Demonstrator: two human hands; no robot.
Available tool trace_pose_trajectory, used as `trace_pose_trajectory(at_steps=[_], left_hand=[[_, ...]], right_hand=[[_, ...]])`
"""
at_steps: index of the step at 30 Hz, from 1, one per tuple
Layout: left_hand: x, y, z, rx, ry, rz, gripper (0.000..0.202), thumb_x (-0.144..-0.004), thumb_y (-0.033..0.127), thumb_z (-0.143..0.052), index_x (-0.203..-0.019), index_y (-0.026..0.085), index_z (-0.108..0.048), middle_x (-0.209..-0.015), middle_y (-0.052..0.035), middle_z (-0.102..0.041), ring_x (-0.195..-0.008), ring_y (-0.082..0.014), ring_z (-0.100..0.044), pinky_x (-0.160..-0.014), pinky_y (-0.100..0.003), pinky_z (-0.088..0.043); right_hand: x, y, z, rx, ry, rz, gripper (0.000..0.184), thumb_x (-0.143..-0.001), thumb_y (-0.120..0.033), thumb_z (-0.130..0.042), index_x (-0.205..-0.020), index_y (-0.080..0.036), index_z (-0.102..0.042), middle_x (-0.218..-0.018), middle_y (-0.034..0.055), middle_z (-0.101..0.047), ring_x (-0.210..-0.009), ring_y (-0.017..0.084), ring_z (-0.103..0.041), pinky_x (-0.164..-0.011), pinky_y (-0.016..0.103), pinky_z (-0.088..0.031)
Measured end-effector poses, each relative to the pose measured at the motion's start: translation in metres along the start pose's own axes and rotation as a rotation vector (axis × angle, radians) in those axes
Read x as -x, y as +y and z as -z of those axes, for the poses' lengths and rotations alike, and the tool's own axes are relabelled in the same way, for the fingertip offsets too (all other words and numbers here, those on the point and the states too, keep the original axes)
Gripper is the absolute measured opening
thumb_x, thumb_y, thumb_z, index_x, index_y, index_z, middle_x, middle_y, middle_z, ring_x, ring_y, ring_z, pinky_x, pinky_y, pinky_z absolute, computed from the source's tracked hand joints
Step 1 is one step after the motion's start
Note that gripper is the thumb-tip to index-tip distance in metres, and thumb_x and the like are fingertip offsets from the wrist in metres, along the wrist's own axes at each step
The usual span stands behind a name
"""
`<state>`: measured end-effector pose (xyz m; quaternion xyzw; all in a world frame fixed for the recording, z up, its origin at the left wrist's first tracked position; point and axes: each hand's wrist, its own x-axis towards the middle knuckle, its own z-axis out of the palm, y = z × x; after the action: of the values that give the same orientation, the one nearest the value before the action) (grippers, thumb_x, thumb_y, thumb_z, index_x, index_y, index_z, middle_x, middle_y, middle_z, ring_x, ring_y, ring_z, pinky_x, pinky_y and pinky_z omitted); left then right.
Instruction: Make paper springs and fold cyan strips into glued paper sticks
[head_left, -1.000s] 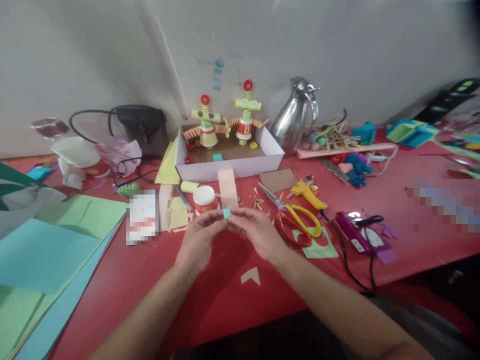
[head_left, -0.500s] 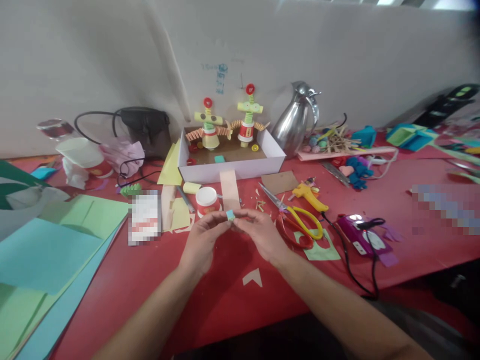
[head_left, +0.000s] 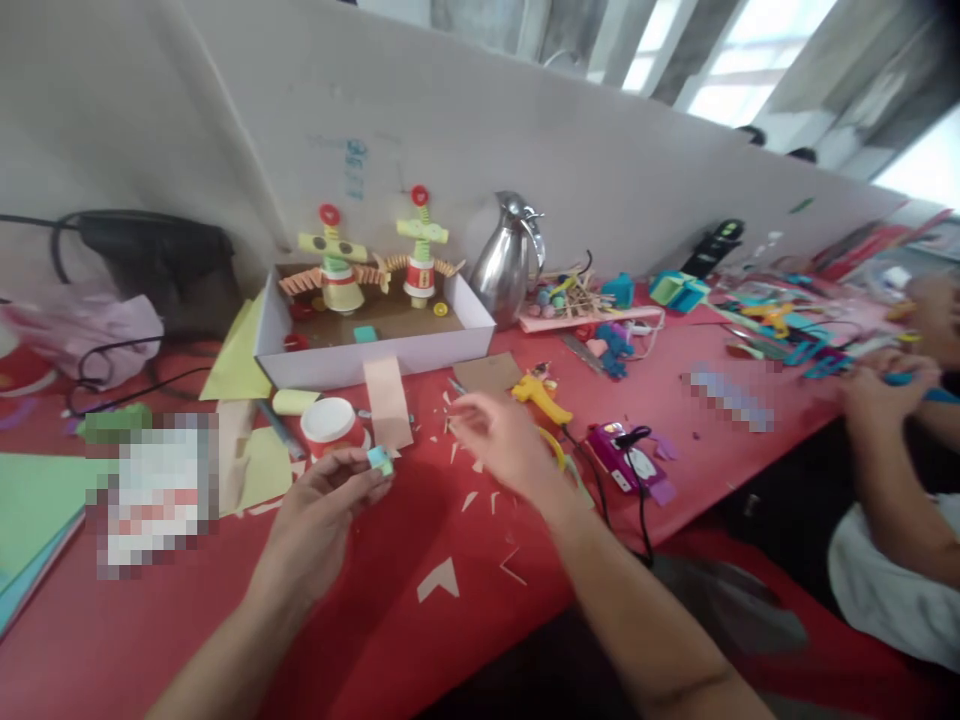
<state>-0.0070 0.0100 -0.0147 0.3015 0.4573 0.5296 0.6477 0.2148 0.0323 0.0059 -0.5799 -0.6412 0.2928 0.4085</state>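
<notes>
My left hand pinches a small folded paper piece in light blue and green between thumb and fingertips. It is held just in front of a red and white paper cup. Apart from it, my right hand is over the scissors, hiding most of them, with its fingers loosely apart and slightly blurred; nothing shows in them. A pale paper strip slopes from the box's front. Two paper figures with spring arms stand in the white box.
Beyond my right hand are a yellow glue gun and a purple device with a black cord. A steel jug stands behind. Paper scraps lie in front. At far right, another person's hands are at the table.
The view has swung right. My right hand has let go of the folded paper piece and moved right to the scissors; my left hand still holds the piece.
</notes>
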Motion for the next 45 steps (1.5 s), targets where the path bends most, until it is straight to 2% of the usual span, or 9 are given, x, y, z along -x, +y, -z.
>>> trace_pose_trajectory(at_steps=[2,4,9,15,18,23,27,35,45], left_hand=[[0.002,0.001,-0.001,0.036,-0.029,-0.003,0.031,-0.062,0.020,-0.086,-0.083,0.018,-0.064,-0.081,0.0008,-0.068,-0.076,-0.0119,-0.066,-0.074,-0.022,-0.055],[0.004,0.003,-0.001,0.070,-0.051,0.014,0.031,-0.062,0.018,-0.085,-0.083,0.017,-0.063,-0.081,-0.0009,-0.069,-0.075,-0.0129,-0.067,-0.073,-0.023,-0.056],[0.006,0.006,0.000,0.113,-0.022,0.087,0.029,-0.060,0.013,-0.084,-0.081,0.015,-0.064,-0.076,-0.0008,-0.067,-0.071,-0.0128,-0.067,-0.075,-0.026,-0.057],[0.005,0.003,0.003,0.139,-0.013,0.058,0.028,-0.061,0.013,-0.083,-0.079,0.015,-0.062,-0.073,0.0004,-0.066,-0.070,-0.0115,-0.066,-0.074,-0.025,-0.055],[0.004,0.000,0.004,0.126,0.000,0.029,0.028,-0.062,0.015,-0.083,-0.079,0.016,-0.061,-0.071,0.0006,-0.065,-0.068,-0.0112,-0.065,-0.071,-0.025,-0.053],[0.004,-0.002,0.005,0.093,0.010,0.011,0.030,-0.062,0.016,-0.083,-0.080,0.017,-0.058,-0.069,0.0002,-0.066,-0.064,-0.0117,-0.064,-0.064,-0.026,-0.048],[0.004,-0.002,0.003,0.092,0.049,0.010,0.033,-0.059,0.014,-0.083,-0.078,0.018,-0.056,-0.068,-0.0003,-0.066,-0.063,-0.0130,-0.064,-0.064,-0.027,-0.046],[0.004,-0.003,0.002,0.047,0.048,-0.016,0.035,-0.059,0.016,-0.082,-0.077,0.019,-0.051,-0.060,0.0019,-0.063,-0.057,-0.0117,-0.059,-0.063,-0.027,-0.043],[0.004,-0.002,0.001,-0.002,0.069,-0.004,0.036,-0.057,0.017,-0.081,-0.077,0.019,-0.051,-0.062,0.0016,-0.064,-0.058,-0.0131,-0.061,-0.063,-0.027,-0.043]], right_hand=[[-0.011,0.019,0.037,0.489,0.155,-0.100,0.021,-0.081,-0.024,-0.063,-0.101,-0.018,-0.069,-0.108,0.0145,-0.069,-0.112,0.030,-0.059,-0.098,0.044,-0.043],[-0.022,0.042,0.063,0.829,0.094,-0.293,0.026,-0.080,-0.023,-0.064,-0.105,-0.014,-0.068,-0.110,0.0177,-0.069,-0.113,0.032,-0.059,-0.095,0.041,-0.043],[-0.034,0.077,0.080,0.890,0.025,-0.360,0.041,-0.074,-0.014,-0.065,-0.115,-0.013,-0.063,-0.106,0.0172,-0.071,-0.101,0.030,-0.066,-0.081,0.034,-0.045],[-0.019,0.059,0.086,0.840,0.230,-0.337,0.049,-0.085,-0.021,-0.054,-0.131,-0.005,-0.048,-0.108,0.0226,-0.068,-0.096,0.031,-0.066,-0.075,0.036,-0.047],[0.007,0.039,0.077,0.442,0.317,-0.191,0.046,-0.086,-0.037,-0.057,-0.127,-0.016,-0.055,-0.096,0.0124,-0.070,-0.085,0.027,-0.066,-0.069,0.035,-0.049],[0.058,0.002,0.037,-0.078,-0.042,-0.107,0.035,-0.084,-0.049,-0.063,-0.105,-0.022,-0.069,-0.067,0.0014,-0.063,-0.063,0.020,-0.060,-0.057,0.032,-0.048],[0.076,-0.012,0.016,-0.059,-0.145,-0.059,0.029,-0.082,-0.052,-0.067,-0.091,-0.025,-0.070,-0.059,-0.0008,-0.058,-0.058,0.019,-0.056,-0.056,0.031,-0.047],[0.079,-0.010,0.010,0.049,-0.234,-0.026,0.044,-0.085,-0.059,-0.059,-0.059,-0.024,-0.052,-0.050,-0.0016,-0.050,-0.048,0.015,-0.049,-0.049,0.029,-0.042],[0.077,-0.008,0.005,0.086,-0.215,-0.040,0.035,-0.084,-0.057,-0.062,-0.069,-0.026,-0.057,-0.051,-0.0012,-0.053,-0.053,0.018,-0.053,-0.053,0.032,-0.042]])
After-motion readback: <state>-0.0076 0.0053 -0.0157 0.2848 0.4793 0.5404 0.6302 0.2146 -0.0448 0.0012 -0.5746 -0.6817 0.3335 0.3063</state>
